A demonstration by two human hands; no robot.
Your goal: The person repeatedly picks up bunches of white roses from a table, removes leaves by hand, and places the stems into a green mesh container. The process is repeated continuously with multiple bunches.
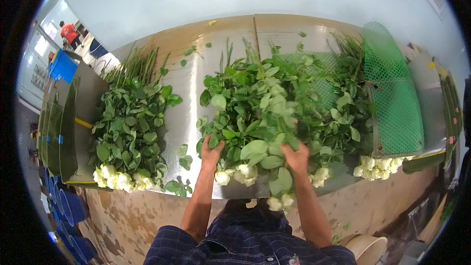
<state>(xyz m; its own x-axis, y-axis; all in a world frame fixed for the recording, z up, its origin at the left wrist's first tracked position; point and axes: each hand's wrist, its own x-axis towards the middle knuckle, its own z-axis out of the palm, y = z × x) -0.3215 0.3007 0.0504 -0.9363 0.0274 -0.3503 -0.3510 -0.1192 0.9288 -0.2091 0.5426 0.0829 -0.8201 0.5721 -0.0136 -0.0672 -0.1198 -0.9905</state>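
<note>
My right hand (297,154) is closed around white rose stems, partly blurred. Their leafy stems (276,106) run away from me over the pile, and their blooms (280,201) hang past the table's near edge. My left hand (211,151) reaches into the left side of the middle rose pile (239,108), thumb and finger apart around leaves. Whether it grips a stem is hidden by foliage. White blooms (235,175) of that pile lie between my forearms, near the edge of the metal table (184,117).
A rose bundle (132,117) lies at left beside a metal divider (88,92). At right, a green mesh flap (395,99) covers more roses (375,167). Loose leaves (178,187) are scattered about. Blue buckets (71,206) and a pale tub (368,248) stand on the floor. A person (70,35) is far left.
</note>
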